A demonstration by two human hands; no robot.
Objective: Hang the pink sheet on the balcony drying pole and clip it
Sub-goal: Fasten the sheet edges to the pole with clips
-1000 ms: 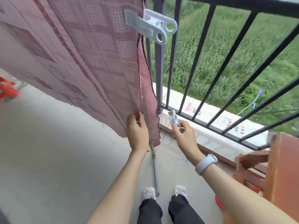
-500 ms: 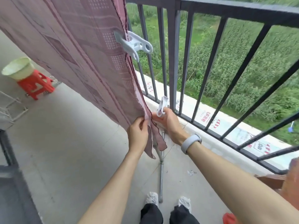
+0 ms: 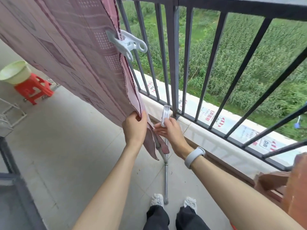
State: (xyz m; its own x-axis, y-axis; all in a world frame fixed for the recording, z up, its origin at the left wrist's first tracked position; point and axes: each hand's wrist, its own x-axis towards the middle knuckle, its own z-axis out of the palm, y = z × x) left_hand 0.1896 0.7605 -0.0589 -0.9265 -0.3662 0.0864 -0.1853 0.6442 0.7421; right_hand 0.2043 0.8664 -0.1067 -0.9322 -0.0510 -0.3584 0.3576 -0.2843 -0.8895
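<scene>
Left hand (image 3: 135,128) is pinching the lower side edge of the pink patterned sheet (image 3: 69,47). Right hand (image 3: 169,130) is holding a small white plastic clip (image 3: 165,115) upright, just beside that edge. A large white plastic clip (image 3: 127,43) is clamping the sheet's edge higher up, near the dark metal railing (image 3: 173,63).

Both bare forearms reach forward and up. The left hand (image 3: 134,128) pinches the lower edge of the pink patterned sheet (image 3: 69,52). Just to its right, the right hand (image 3: 169,131), a grey band on its wrist, grips a white plastic clip (image 3: 165,115) upright.
</scene>
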